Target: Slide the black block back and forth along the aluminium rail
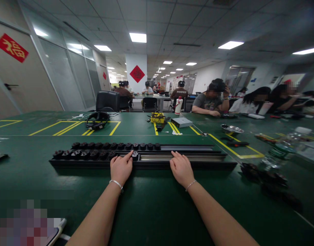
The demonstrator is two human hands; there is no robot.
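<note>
Two long black power track rails lie side by side across the green table. The front rail [152, 166] carries a row of black socket modules [93, 154] on its left part, and its right part shows a bare metal channel. The back rail [190, 148] bears a similar row of modules. My left hand [121, 169] rests on the front rail with its index finger stretched to a socket module [134, 155] at the row's right end; its other fingers are partly curled. Over the bare channel lies my right hand [182, 169], index finger extended, holding nothing visible.
Loose black modules [264, 174] and a clear bottle [281, 150] are at right. A metal bowl [231, 129], a grey box [181, 122], a yellow holder with cables [157, 118] and a black headset [97, 120] stand farther back. Other people sit at the table's far right.
</note>
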